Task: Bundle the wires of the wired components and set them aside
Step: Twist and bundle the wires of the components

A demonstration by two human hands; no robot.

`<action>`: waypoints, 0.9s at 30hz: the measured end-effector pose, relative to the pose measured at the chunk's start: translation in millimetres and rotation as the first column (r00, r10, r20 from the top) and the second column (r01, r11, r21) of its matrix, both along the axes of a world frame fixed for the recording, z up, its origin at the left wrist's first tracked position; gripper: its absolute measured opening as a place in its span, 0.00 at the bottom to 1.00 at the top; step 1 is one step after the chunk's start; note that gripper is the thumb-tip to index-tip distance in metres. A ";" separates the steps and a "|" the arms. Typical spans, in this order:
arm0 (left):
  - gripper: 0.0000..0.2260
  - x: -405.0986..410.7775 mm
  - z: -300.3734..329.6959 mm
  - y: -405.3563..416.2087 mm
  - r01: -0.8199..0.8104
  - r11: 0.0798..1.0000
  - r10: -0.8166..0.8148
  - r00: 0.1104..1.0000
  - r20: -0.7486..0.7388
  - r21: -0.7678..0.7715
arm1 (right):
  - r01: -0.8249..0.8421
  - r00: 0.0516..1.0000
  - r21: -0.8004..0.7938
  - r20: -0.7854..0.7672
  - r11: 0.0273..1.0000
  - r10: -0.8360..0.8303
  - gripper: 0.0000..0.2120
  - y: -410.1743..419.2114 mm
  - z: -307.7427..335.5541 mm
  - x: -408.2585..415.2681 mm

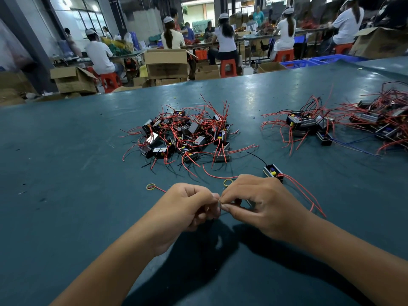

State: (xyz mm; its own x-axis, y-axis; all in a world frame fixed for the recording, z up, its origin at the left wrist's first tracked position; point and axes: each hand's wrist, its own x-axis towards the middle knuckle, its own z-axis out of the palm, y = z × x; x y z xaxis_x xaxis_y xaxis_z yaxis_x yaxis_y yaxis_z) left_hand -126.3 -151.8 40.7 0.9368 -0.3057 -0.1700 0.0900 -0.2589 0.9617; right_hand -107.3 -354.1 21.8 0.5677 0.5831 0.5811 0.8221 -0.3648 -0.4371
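My left hand (189, 206) and my right hand (256, 204) meet fingertip to fingertip low over the teal table (66, 162). Both pinch something small and thin between them, most of it hidden by the fingers. A red wire (306, 193) trails out to the right of my right hand. Just behind that hand lies a single black wired component (272, 171). A pile of wired components (185, 133) with loose red wires sits in the middle of the table. Two yellow rubber bands lie near my hands, one (151, 187) on the left and one (227, 182) by my right fingers.
Further components with red wires lie in a small group (309, 124) at the right and a bigger heap (382, 122) at the far right edge. Beyond the table stand cardboard boxes (166, 62), blue crates (295, 63), red stools and seated people at other benches.
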 end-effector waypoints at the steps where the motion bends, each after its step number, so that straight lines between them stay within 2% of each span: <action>1: 0.15 1.2 0.3 2.7 -0.012 0.997 0.001 0.990 0.141 0.082 | 0.011 1.000 0.018 -0.013 1.000 -0.011 0.03 -0.2 -0.1 0.6; 2: 0.12 2.7 0.8 7.1 -0.035 0.984 -0.021 0.950 0.312 0.175 | 0.021 0.999 0.033 -0.025 0.999 -0.020 0.03 -0.6 -0.3 0.9; 4: 0.05 5.9 4.0 16.8 -0.069 0.952 -0.132 0.787 0.603 0.298 | 0.034 0.999 0.037 -0.040 0.999 -0.032 0.03 -1.5 -0.3 1.3; 6: 0.04 6.8 6.9 22.6 -0.048 0.927 -0.266 0.613 0.744 0.371 | 0.038 0.998 0.032 -0.046 0.999 -0.036 0.03 -1.7 0.0 0.9; 7: 0.05 7.4 6.6 23.8 -0.035 0.917 -0.310 0.565 0.765 0.398 | 0.038 0.998 0.029 -0.050 0.999 -0.036 0.03 -1.6 0.2 0.4; 16: 0.08 9.2 2.0 21.7 -0.093 0.906 -0.347 0.400 0.848 0.414 | 0.020 0.999 0.020 -0.046 1.000 -0.019 0.02 1.8 4.0 -1.9; 23: 0.08 8.5 4.4 20.8 -0.105 0.900 -0.363 0.355 0.862 0.422 | 0.004 1.000 0.033 -0.015 0.999 -0.003 0.02 3.2 3.2 -2.0; 27: 0.08 9.9 0.8 16.8 -0.120 0.905 -0.332 0.403 0.853 0.409 | 0.007 1.000 0.028 0.022 1.000 -0.008 0.03 0.6 1.3 -0.1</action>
